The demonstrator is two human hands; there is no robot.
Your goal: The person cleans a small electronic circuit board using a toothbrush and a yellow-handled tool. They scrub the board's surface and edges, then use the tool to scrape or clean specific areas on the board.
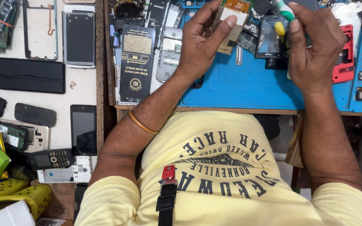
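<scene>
Phone parts cover the tabletop, with a small dark keypad phone near on the left. Farther off lies a blue work mat. Above it, the left hand pinches a thin flat phone part by its edges. It looks light and easy to crack. The right hand is closed around a green-handled tool.

Small beige phone part, tilted, held aloft
</scene>
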